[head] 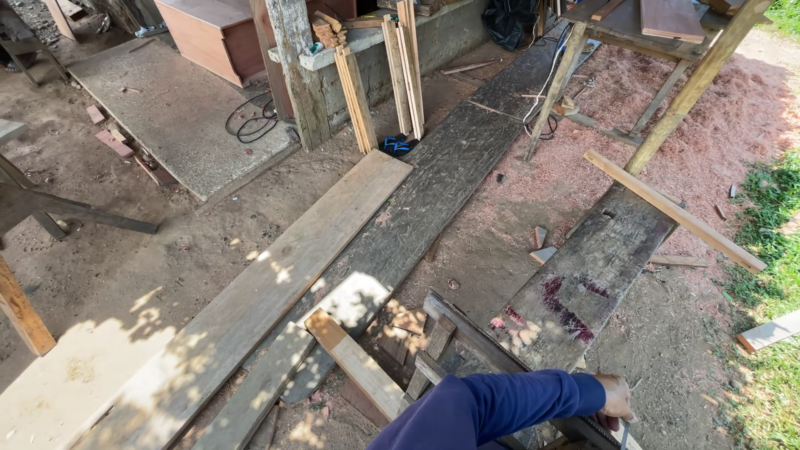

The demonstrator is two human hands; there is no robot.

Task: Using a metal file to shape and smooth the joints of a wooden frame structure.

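Only one arm shows, in a blue sleeve [492, 408], reaching from the bottom middle toward the right. It looks like my right arm. My right hand [617, 398] sits at the near end of a dark weathered plank with red stains [583, 275], fingers curled downward. A thin pale strip [624, 434] shows just under the hand; whether the hand grips it is unclear. My left hand is out of view. Short wood offcuts [358, 362] lie on the ground left of the sleeve.
A long pale plank [275, 275] and a long dark plank [442, 183] lie diagonally on the dirt. A thin slat [675, 212] rests across the stained plank. Upright slats [400, 67] lean on a low wall. A wooden table frame [667, 108] stands at the right, with grass [775, 250] beyond.
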